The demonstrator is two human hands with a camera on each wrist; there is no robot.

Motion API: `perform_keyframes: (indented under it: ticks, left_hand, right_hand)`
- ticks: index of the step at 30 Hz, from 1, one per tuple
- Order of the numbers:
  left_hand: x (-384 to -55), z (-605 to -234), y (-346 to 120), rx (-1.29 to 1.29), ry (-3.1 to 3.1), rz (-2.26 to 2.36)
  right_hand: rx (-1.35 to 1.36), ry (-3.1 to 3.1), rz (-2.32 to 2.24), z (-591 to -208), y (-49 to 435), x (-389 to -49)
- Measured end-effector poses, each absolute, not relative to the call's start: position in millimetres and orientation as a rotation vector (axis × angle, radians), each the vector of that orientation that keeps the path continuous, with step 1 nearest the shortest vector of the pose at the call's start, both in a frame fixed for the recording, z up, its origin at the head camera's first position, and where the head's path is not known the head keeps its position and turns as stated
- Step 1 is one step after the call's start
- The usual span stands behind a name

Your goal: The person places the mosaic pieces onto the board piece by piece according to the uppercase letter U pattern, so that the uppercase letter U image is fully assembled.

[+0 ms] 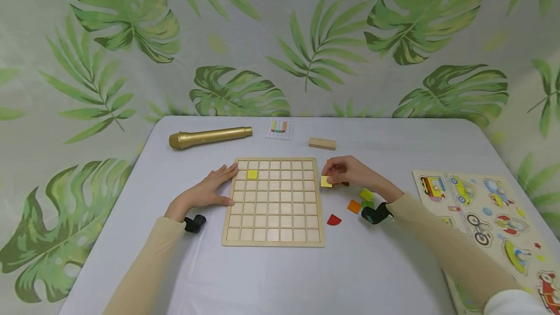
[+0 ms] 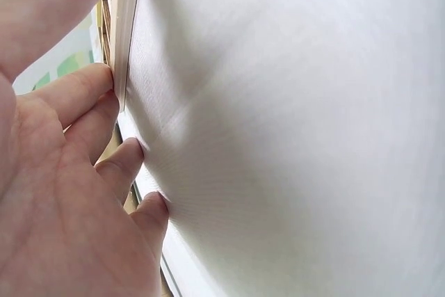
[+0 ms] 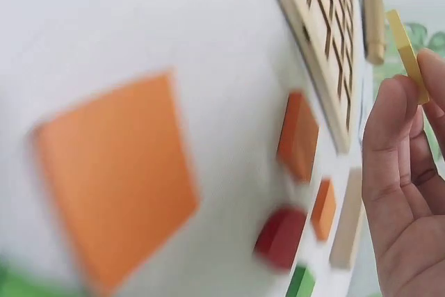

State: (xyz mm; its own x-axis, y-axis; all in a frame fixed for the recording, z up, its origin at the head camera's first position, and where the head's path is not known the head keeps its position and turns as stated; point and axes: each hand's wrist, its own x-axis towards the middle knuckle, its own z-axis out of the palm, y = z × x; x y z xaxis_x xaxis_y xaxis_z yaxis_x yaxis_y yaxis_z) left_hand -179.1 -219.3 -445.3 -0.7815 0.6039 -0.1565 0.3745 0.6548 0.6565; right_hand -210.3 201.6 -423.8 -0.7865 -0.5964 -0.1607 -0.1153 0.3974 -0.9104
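A wooden grid board (image 1: 280,208) lies flat on the table, with one yellow square tile (image 1: 252,174) in its second row near the left. My left hand (image 1: 204,191) rests by the board's left side, its fingers fairly straight and touching the edge. Just off the right edge, my right hand (image 1: 353,175) pinches another yellow tile (image 3: 407,57) between thumb and fingertips. Below the right wrist and forearm are a loose yellow tile (image 1: 366,194), an orange square tile (image 1: 354,206), a green piece (image 1: 368,204) and a red quarter-round piece (image 1: 334,219).
Behind the board lie a gold microphone (image 1: 212,137), a pattern card (image 1: 286,132) with a coloured U shape and a small wooden block (image 1: 322,143). A picture puzzle board (image 1: 487,215) with vehicles lies at the right, partly under the right sleeve.
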Motion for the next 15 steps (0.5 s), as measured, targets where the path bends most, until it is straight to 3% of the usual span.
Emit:
perform_keyframes:
  ticks: [15]
  left_hand:
    - [-180.9, -448.0, -219.9, 0.771, 2.518, 0.876]
  right_hand:
    - [-0.807, 2.069, -1.380, -428.2, 97.0, -225.1]
